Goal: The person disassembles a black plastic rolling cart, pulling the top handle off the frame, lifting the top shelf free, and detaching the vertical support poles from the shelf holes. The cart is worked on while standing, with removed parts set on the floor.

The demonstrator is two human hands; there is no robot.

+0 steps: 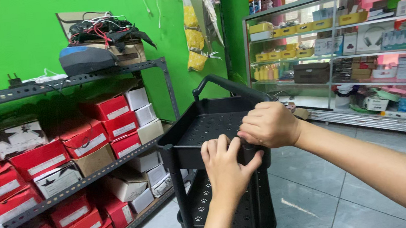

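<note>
A person's left hand (226, 167), rising from six o'clock, presses flat with fingers close together against the near corner of a black plastic utility cart (204, 128), thumb hooked around the corner post (253, 192). The right hand (269, 124), its forearm stretching off toward four o'clock, is curled into a narrow fist over the same corner, pinching at the rim where tray meets post; whether it grips a small part or only the rim itself cannot be told, since the fingers hide the spot. The cart stands at the centre of the scene on a grey tiled floor (316, 201), its perforated top tray empty, an arched handle (219, 81) at twelve o'clock, and a lower tray patterned with paw-shaped holes just visible beneath the left wrist. At nine o'clock, touching or just beside the cart, a dark metal rack (79, 80) carries red and white shoeboxes (106, 107), with a tangle of wires and a blue-grey device on its top shelf against a bright green wall. At two o'clock, well apart, a glass display case (343, 54) holds yellow bins and boxed goods.
</note>
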